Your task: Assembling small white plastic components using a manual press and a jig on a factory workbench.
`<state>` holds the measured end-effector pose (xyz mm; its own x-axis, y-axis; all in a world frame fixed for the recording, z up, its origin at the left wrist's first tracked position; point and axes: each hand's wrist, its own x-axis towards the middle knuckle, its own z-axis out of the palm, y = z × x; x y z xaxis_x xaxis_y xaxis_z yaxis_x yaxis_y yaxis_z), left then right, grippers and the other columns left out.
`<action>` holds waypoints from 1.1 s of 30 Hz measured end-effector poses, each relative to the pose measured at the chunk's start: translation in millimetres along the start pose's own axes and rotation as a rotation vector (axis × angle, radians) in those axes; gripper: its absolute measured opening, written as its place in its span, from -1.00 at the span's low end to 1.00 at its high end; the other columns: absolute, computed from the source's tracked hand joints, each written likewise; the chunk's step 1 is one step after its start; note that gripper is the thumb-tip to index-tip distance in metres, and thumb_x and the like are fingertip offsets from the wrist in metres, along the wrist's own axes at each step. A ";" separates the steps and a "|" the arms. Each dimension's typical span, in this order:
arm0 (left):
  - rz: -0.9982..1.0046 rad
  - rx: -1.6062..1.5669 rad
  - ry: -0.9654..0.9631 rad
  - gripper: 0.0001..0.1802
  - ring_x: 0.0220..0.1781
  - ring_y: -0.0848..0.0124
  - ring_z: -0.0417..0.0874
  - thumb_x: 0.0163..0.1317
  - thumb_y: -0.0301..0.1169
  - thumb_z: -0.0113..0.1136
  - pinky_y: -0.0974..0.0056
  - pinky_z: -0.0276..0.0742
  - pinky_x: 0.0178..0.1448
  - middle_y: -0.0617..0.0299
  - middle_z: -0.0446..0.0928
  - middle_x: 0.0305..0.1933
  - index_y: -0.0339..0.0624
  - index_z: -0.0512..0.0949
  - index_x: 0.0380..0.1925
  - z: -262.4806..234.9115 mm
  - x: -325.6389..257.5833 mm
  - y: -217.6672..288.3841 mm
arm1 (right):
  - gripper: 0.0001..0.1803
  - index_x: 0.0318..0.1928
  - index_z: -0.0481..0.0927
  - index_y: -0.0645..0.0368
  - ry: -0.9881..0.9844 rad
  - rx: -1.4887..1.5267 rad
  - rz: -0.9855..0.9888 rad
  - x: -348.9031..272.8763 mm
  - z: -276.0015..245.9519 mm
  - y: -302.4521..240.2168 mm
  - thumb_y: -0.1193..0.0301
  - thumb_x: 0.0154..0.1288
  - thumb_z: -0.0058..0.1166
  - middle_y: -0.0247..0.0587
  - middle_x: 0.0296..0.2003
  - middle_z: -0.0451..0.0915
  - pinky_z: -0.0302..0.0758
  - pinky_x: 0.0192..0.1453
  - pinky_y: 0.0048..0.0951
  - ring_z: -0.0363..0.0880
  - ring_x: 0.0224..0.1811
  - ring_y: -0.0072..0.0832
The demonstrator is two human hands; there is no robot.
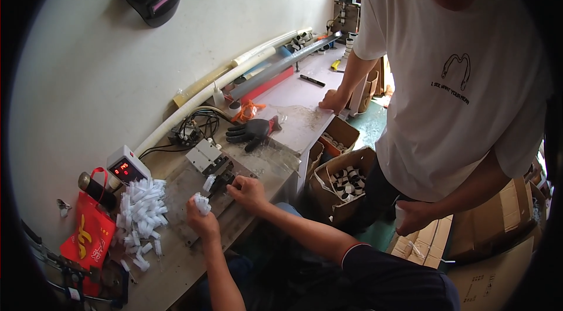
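My left hand (203,224) is closed round a few small white plastic pieces (202,204), just in front of a metal bench fixture (206,157). Another white ribbed piece (209,182) stands at the fixture's near side, close above those fingers. At the fixture's right side my right hand (249,194) is closed, thumb and fingers pressed together; what they pinch, if anything, is too small to make out. A large heap of similar white pieces (141,208) lies on the workbench (170,267) to the left of my left hand.
A counter box with red digits (127,164) and a red bag (88,232) stand by the heap. Beyond the fixture lie cables (202,123) and a dark glove (252,131). A person in a white shirt (446,88) leans on the table at right, beside cartons (343,185) of small rings.
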<state>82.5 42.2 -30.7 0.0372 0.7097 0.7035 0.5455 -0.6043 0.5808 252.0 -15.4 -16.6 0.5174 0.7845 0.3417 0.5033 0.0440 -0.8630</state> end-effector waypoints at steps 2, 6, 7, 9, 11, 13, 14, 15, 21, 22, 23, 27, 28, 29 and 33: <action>-0.016 0.003 0.008 -0.68 -0.02 -0.17 0.68 0.21 -0.69 0.14 -0.06 0.56 0.05 -0.11 0.63 -0.10 -0.24 0.53 -0.02 1.1 -1.0 -4.0 | -0.73 -0.32 0.67 0.20 0.020 0.046 -0.001 0.7 0.9 -0.2 0.23 0.29 0.29 -0.01 -0.45 0.67 0.59 -0.19 -0.16 0.72 -0.32 -0.12; -0.068 0.004 0.024 -0.67 0.01 -0.17 0.69 0.24 -0.68 0.14 -0.06 0.57 0.07 -0.14 0.66 -0.07 -0.24 0.52 0.00 4.4 -4.2 -6.5 | -0.76 -0.12 0.64 0.26 0.115 0.289 0.086 2.1 1.2 6.1 0.34 0.36 0.27 -0.23 -0.43 0.66 0.55 -0.28 -0.37 0.65 -0.40 -0.49; -0.066 0.000 0.023 -0.67 0.01 -0.17 0.69 0.24 -0.68 0.14 -0.06 0.57 0.07 -0.14 0.66 -0.07 -0.24 0.52 0.00 6.8 -3.6 -5.2 | -0.76 -0.12 0.64 0.26 0.119 0.287 0.085 6.0 -1.4 11.5 0.34 0.36 0.27 -0.23 -0.43 0.66 0.55 -0.28 -0.37 0.65 -0.40 -0.49; -0.087 -0.024 -0.009 -0.67 0.00 -0.17 0.69 0.23 -0.69 0.14 -0.05 0.57 0.07 -0.13 0.66 -0.08 -0.23 0.52 0.00 11.7 -3.4 -2.8 | -0.77 -0.04 0.61 0.26 0.083 0.606 0.213 17.6 -10.8 23.5 0.41 0.38 0.24 -0.36 -0.40 0.64 0.53 -0.28 -0.48 0.60 -0.39 -0.62; -0.097 -0.009 0.012 -0.66 0.00 -0.17 0.69 0.23 -0.69 0.14 -0.05 0.58 0.06 -0.12 0.66 -0.08 -0.23 0.52 0.01 2.0 -4.6 -13.6 | -0.77 -0.07 0.61 0.28 0.097 0.699 0.329 28.9 -27.3 5.5 0.41 0.36 0.21 -0.34 -0.43 0.63 0.54 -0.26 -0.47 0.60 -0.40 -0.60; -0.090 -0.018 0.012 -0.66 -0.01 -0.17 0.69 0.23 -0.70 0.13 -0.04 0.58 0.06 -0.12 0.66 -0.09 -0.23 0.52 0.01 3.7 -4.1 -10.5 | -0.77 -0.09 0.62 0.30 0.148 0.781 0.447 37.3 -46.0 3.0 0.40 0.35 0.19 -0.33 -0.46 0.63 0.55 -0.24 -0.45 0.60 -0.40 -0.58; -0.072 -0.021 0.023 -0.65 -0.01 -0.17 0.70 0.22 -0.70 0.13 -0.03 0.58 0.06 -0.12 0.66 -0.09 -0.23 0.52 0.02 4.2 -4.0 -9.1 | -0.72 -0.03 0.60 0.31 0.156 0.543 0.275 39.6 -49.2 3.0 0.39 0.34 0.21 -0.33 -0.46 0.63 0.56 -0.24 -0.44 0.61 -0.40 -0.57; -0.049 -0.032 0.029 -0.64 -0.01 -0.17 0.70 0.22 -0.71 0.12 -0.02 0.59 0.06 -0.12 0.66 -0.09 -0.23 0.52 0.02 6.3 -3.1 -6.0 | -0.66 0.03 0.58 0.32 0.171 0.301 0.104 41.5 -55.7 3.9 0.38 0.32 0.22 -0.33 -0.46 0.63 0.57 -0.24 -0.42 0.62 -0.40 -0.57; -0.098 -0.078 -0.007 -0.62 -0.03 -0.14 0.71 0.20 -0.72 0.10 -0.02 0.59 0.04 -0.11 0.67 -0.10 -0.21 0.53 0.02 6.2 -2.7 -4.9 | -0.37 0.28 0.45 0.33 0.110 0.179 0.018 78.1 -108.0 -22.4 0.33 0.27 0.33 -0.26 -0.46 0.65 0.56 -0.26 -0.41 0.63 -0.42 -0.53; -0.100 -0.074 -0.008 -0.62 -0.03 -0.14 0.71 0.20 -0.72 0.10 -0.02 0.59 0.04 -0.11 0.67 -0.10 -0.21 0.53 0.02 5.6 -3.4 -6.2 | -0.36 0.28 0.45 0.34 0.181 0.325 0.042 84.2 -113.7 -23.6 0.35 0.26 0.35 -0.23 -0.46 0.66 0.56 -0.25 -0.41 0.64 -0.42 -0.51; -0.095 -0.073 -0.001 -0.62 -0.04 -0.13 0.72 0.20 -0.72 0.10 -0.02 0.60 0.03 -0.10 0.67 -0.11 -0.20 0.53 0.02 5.2 -4.1 -7.3 | -0.36 0.28 0.45 0.34 0.178 0.327 0.044 84.5 -114.5 -25.1 0.35 0.26 0.35 -0.23 -0.46 0.66 0.56 -0.25 -0.41 0.64 -0.42 -0.51; -0.077 -0.076 0.058 -0.72 -0.11 0.03 0.77 0.29 -0.68 0.12 0.09 0.62 -0.03 0.03 0.70 -0.18 -0.20 0.54 -0.02 7.4 -2.6 -10.9 | -0.56 0.12 0.61 0.31 0.187 0.165 -0.078 83.9 -102.1 -8.6 0.37 0.29 0.33 -0.24 -0.48 0.65 0.55 -0.28 -0.42 0.61 -0.45 -0.52; -0.077 -0.078 0.059 -0.72 -0.11 0.03 0.77 0.29 -0.68 0.12 0.09 0.62 -0.03 0.03 0.70 -0.18 -0.20 0.54 -0.02 7.5 -2.2 -8.2 | -0.64 0.04 0.66 0.29 0.133 0.148 -0.113 77.9 -93.5 -4.1 0.37 0.31 0.32 -0.25 -0.47 0.65 0.55 -0.28 -0.43 0.59 -0.45 -0.54; -0.059 -0.068 0.047 -0.71 -0.11 0.03 0.76 0.28 -0.68 0.13 0.09 0.62 -0.02 0.03 0.70 -0.17 -0.19 0.54 -0.02 6.9 -2.3 -5.4 | -0.64 0.04 0.66 0.29 0.134 0.147 -0.115 69.4 -86.2 0.9 0.37 0.31 0.32 -0.25 -0.47 0.65 0.55 -0.28 -0.43 0.59 -0.45 -0.54; 0.090 -0.084 -0.093 -0.69 -0.08 0.02 0.73 0.26 -0.66 0.16 0.10 0.62 0.01 0.05 0.67 -0.11 -0.17 0.56 -0.01 -7.3 0.1 17.2 | -0.77 -0.09 0.71 0.27 -0.074 0.201 -0.057 39.9 -57.6 -12.5 0.37 0.36 0.27 -0.24 -0.40 0.69 0.55 -0.24 -0.44 0.60 -0.39 -0.56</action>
<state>85.8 29.2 -17.6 0.1622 0.6791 0.7159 0.4643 -0.6927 0.5519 306.2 -20.2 29.3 0.4362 0.8200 0.3705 0.3784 0.2064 -0.9023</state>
